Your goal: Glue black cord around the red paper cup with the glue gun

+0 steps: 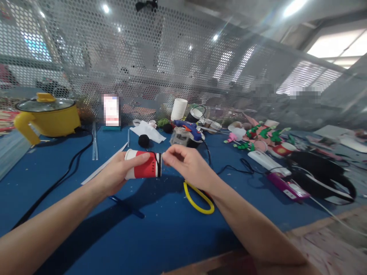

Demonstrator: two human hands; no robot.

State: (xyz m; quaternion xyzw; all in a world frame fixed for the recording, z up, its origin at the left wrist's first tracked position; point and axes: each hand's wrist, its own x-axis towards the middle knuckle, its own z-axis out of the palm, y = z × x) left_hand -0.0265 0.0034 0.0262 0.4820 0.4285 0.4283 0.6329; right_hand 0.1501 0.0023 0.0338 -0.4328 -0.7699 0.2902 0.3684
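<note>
My left hand (116, 172) is closed around a red and white paper cup (143, 170), which lies sideways above the table. Black yarn (159, 165) is wound round the cup near its right end, and a strand runs by my left thumb. At that end my right hand (186, 164) is pinched, thumb against fingers; what it grips is too small to make out. A black yarn ball (143, 141) rests just beyond the cup. Below my right wrist lies a yellow loop (200, 200), partly hidden by the hand.
A blue and orange glue gun (190, 129) rests on a clear jar (180, 137). At left stands a yellow electric pot (51, 118) with a black cord. A phone (111, 110) stands behind. Rightward are craft flowers (263, 135), a purple power strip (286, 186) and a black bag (318, 172).
</note>
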